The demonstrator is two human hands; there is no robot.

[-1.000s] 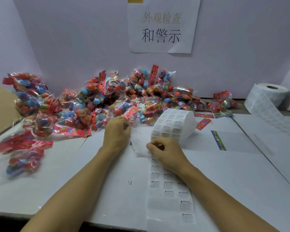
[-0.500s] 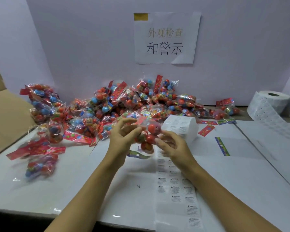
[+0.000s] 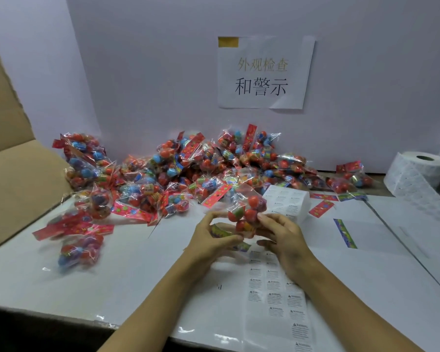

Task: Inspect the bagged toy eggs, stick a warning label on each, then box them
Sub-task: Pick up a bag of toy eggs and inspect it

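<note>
Both hands hold one bag of toy eggs (image 3: 244, 214) up off the table (image 3: 137, 262), just in front of the big heap of bags (image 3: 193, 168) that lies against the back wall. The left hand (image 3: 211, 240) curls its fingers and thumb around the bag's lower end, where a printed card strip shows between them; the right hand (image 3: 282, 237) pinches the bag's other side with bent fingers. The bag is clear film with red eggs inside; how many it holds is hard to count because the hands cover its lower part. A strip of warning labels (image 3: 277, 298) runs from under the hands toward the near table edge, and its print is too small to read beyond the word "warning"; its far end curls up into a loop (image 3: 287, 201) just behind the held bag. Left of the heap, a few separate bags (image 3: 79, 250) lie blurred, so their contents are unclear. A cardboard box (image 3: 8, 174) stands further left of the heap, cut off by the frame. Right of the heap sits a white roll (image 3: 422, 171), partly cut off too. Above the heap a paper sign (image 3: 264, 72) hangs on the wall.
</note>
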